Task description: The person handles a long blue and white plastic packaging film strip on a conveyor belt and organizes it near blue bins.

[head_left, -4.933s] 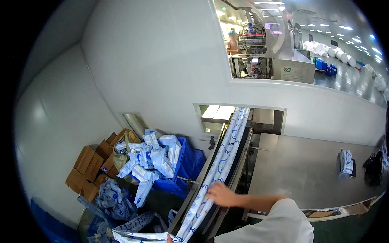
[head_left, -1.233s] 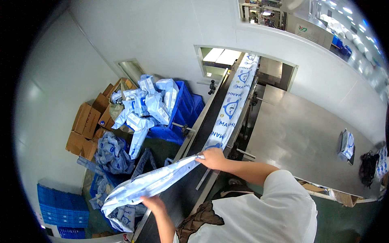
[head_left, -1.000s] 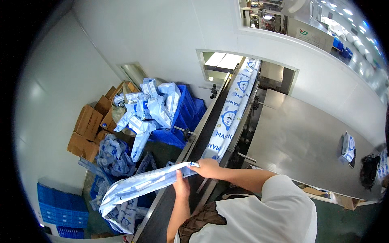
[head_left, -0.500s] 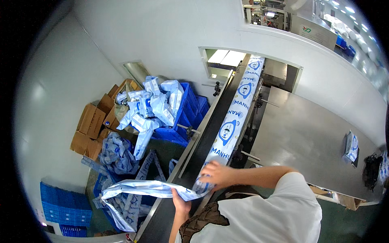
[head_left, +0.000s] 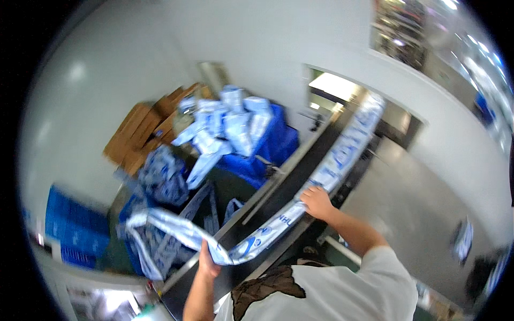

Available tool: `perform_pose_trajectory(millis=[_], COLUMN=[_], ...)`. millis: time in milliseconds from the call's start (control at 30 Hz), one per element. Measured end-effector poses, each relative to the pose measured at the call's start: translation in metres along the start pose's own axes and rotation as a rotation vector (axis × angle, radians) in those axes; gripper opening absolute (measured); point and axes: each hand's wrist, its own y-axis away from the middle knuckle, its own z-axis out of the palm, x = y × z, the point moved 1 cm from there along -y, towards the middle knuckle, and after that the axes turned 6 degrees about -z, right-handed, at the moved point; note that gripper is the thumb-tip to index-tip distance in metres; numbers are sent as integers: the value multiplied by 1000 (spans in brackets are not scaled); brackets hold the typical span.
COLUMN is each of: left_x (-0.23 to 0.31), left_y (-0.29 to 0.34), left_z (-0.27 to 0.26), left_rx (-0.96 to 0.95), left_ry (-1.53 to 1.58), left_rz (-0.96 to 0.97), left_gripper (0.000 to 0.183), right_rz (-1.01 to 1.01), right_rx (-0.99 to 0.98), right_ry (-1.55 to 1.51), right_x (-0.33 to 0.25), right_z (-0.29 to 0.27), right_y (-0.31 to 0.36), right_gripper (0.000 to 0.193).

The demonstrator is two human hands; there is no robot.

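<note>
i can see the printed plastic film (head_left: 274, 229) stretched along the conveyor belt (head_left: 320, 155), its tail drooping off the belt's left side. the left grip (head_left: 208, 262) pinches it by the belt's near end; the right grip (head_left: 317, 203) pinches it farther up. a blue crate (head_left: 285, 140) stands left of the belt.

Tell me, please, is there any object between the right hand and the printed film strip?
Nothing visible is between them: the right hand is directly on the printed film strip. The left hand also touches it.
</note>
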Motion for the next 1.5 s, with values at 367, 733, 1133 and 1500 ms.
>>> perform_pose_trajectory(millis=[367,733,1133,1500], left_x=[45,-84,-38,21], left_y=[-90,-73,-29,-69], left_z=[56,124,62,8], left_rx=[38,-253,-234,-149], left_ry=[463,333,211,-32], left_rz=[536,111,-77,-81], left_gripper=[60,49,32,38], right_rz=[259,145,-195,-23], right_rx=[23,-18,43,-64], right_ry=[-85,-313,-63,185], right_x=[-47,-121,-90,-4], right_z=[10,7,-44,22], right_y=[-21,-40,-44,-25], right_gripper=[30,36,61,17])
